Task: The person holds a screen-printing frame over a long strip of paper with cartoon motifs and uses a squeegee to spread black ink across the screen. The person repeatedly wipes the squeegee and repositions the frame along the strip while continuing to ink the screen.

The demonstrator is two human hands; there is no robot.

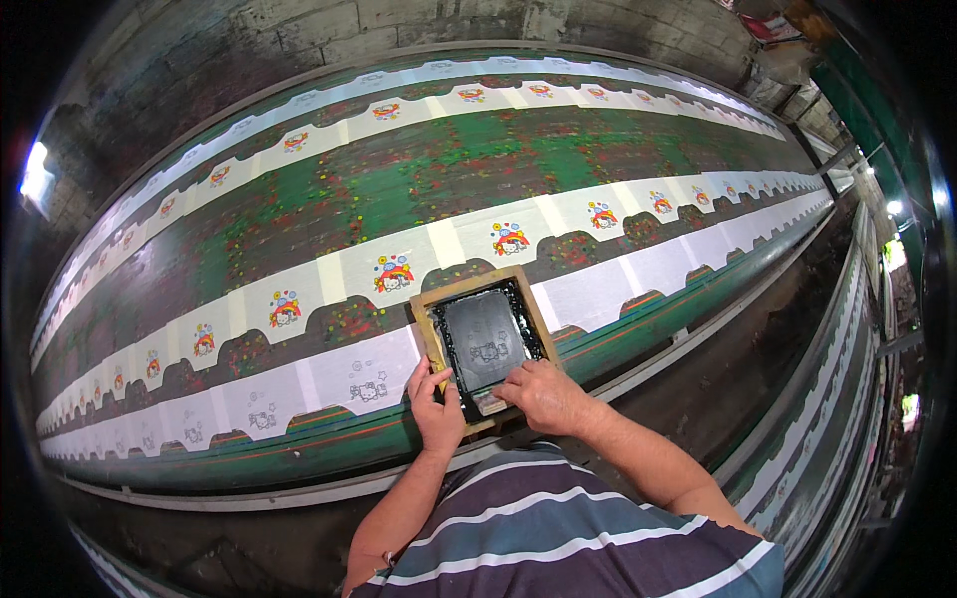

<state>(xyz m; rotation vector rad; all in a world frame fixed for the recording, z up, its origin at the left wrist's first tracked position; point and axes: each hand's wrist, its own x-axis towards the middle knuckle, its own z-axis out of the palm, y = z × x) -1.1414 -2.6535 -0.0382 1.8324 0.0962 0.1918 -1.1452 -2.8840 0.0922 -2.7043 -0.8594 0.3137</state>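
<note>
Head view: left hand (437,407) grips wooden frame (469,284), right hand (546,397) pinches squeegee (489,403), white pieces (590,299) around, wall (399,18) beyond.

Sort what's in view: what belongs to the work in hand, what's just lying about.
In use:
- wood-framed screen
- tool in the right hand
- printed white pieces
- green table

Apparently lying about:
- red item, upper right, unclear
- clutter by the wall
</note>
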